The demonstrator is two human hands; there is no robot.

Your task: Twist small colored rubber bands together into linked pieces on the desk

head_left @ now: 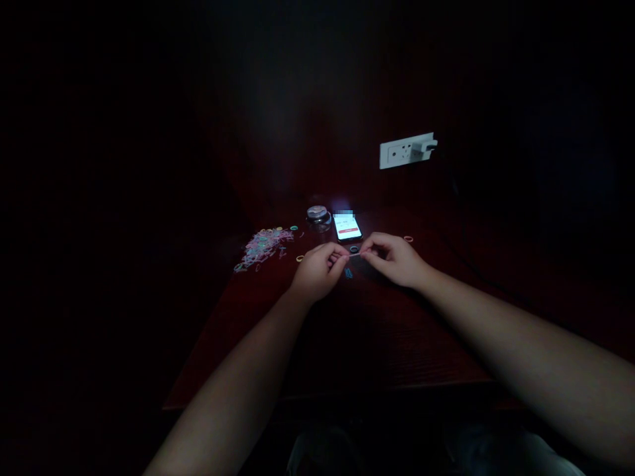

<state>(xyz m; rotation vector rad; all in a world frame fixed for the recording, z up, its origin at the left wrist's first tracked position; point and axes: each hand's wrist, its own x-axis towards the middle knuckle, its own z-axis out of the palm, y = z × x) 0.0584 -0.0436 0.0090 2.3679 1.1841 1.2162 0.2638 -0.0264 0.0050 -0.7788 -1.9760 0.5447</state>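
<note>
My left hand (317, 270) and my right hand (391, 256) meet over a dark red wooden table (377, 344), fingers pinched toward each other. Between the fingertips runs a thin, pale stretched band (353, 254); both hands pinch its ends. A small dark ring (354, 249) lies just behind the band, and a tiny blue band (348, 272) lies on the table under the hands. A pile of pastel rubber bands (262, 248) sits to the left of my left hand.
A lit phone (346, 228) lies behind the hands beside a small round clear container (318, 215). A white wall socket with a plugged charger (407, 151) is at the back right. Loose bands lie scattered, one (408, 238) right of my right hand. The surroundings are very dark.
</note>
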